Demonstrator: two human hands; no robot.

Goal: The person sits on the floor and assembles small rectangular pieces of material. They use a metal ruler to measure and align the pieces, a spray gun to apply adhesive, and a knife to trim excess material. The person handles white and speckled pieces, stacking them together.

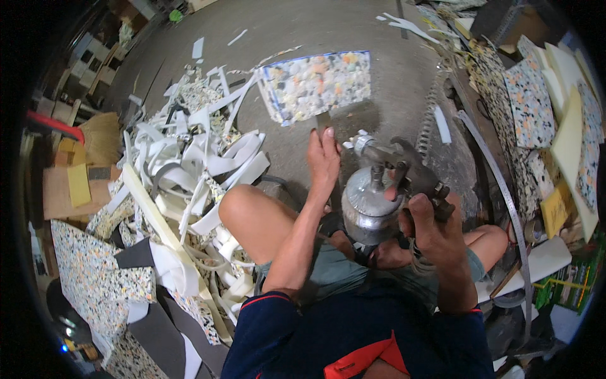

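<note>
My right hand (429,221) is wrapped around the handle of a metal spray gun (404,165). Below the gun hangs a round silver cup (369,205), and the nozzle points ahead and left. My left hand (323,158) reaches forward with its fingers close together. Its fingertips meet a narrow dark strip (323,119) at the near edge of a speckled foam block (315,85). That block is multicoloured, with a blue line along its far edge, and a shadow falls on the floor beside it. What exactly my left fingers grip is hidden.
White foam offcuts (233,158) lie heaped to the left, with speckled foam sheets (95,278) nearer me. A coiled hose (432,114) runs across the floor behind the gun. Foam sheets (568,132) lean at the right, beside a long metal strip (505,183).
</note>
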